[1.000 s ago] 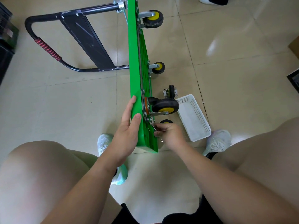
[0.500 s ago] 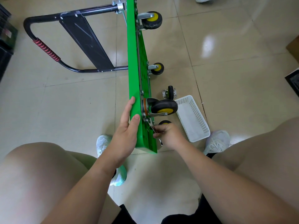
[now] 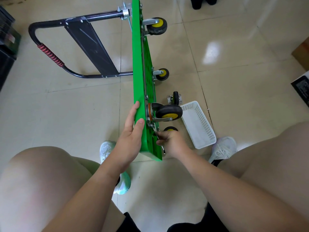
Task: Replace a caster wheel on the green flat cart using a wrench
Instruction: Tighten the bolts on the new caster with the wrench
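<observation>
The green flat cart (image 3: 138,67) stands on its long edge, wheels facing right, black handle (image 3: 50,54) folded out to the left. My left hand (image 3: 132,139) grips the deck's near top edge, fingers on the left face, thumb over the rim. My right hand (image 3: 173,141) holds a small metal wrench (image 3: 157,135) against the underside just below the near caster wheel (image 3: 168,112), black with a yellow hub. A second near wheel (image 3: 170,128) peeks out behind my knuckles. A loose caster (image 3: 175,97) lies on the floor beside the cart.
A white perforated basket (image 3: 199,126) lies on the tiled floor right of the cart. My shoes (image 3: 224,148) and bare knees frame the cart. Two far casters (image 3: 157,26) stick out on the right. Dark boxes stand at the left edge.
My right hand with the wrench has shifted slightly down along the underside. The left hand keeps its hold on the deck edge.
</observation>
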A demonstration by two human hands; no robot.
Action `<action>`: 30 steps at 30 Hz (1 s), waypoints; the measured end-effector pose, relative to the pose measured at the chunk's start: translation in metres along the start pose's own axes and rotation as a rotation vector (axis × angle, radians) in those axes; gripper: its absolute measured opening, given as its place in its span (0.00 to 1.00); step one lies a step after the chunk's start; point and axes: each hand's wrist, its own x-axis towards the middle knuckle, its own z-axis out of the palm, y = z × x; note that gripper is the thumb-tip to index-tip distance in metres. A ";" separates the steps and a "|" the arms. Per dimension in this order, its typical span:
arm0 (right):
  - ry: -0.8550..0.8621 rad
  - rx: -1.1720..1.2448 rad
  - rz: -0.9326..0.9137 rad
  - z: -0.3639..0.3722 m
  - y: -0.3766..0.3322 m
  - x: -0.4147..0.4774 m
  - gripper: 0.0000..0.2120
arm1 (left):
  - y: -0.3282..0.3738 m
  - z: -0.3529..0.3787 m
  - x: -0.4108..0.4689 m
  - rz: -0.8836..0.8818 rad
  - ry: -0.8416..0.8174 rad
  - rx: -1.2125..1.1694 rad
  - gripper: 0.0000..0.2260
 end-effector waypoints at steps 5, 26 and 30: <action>-0.078 0.052 0.000 -0.007 -0.008 -0.014 0.13 | 0.001 0.003 -0.001 -0.011 0.016 -0.013 0.23; -0.076 0.486 0.251 -0.020 -0.054 -0.069 0.06 | 0.014 0.007 -0.007 -0.031 0.030 -0.043 0.22; -0.132 0.607 0.383 -0.028 -0.064 -0.069 0.11 | 0.013 0.006 -0.006 -0.038 0.022 -0.052 0.22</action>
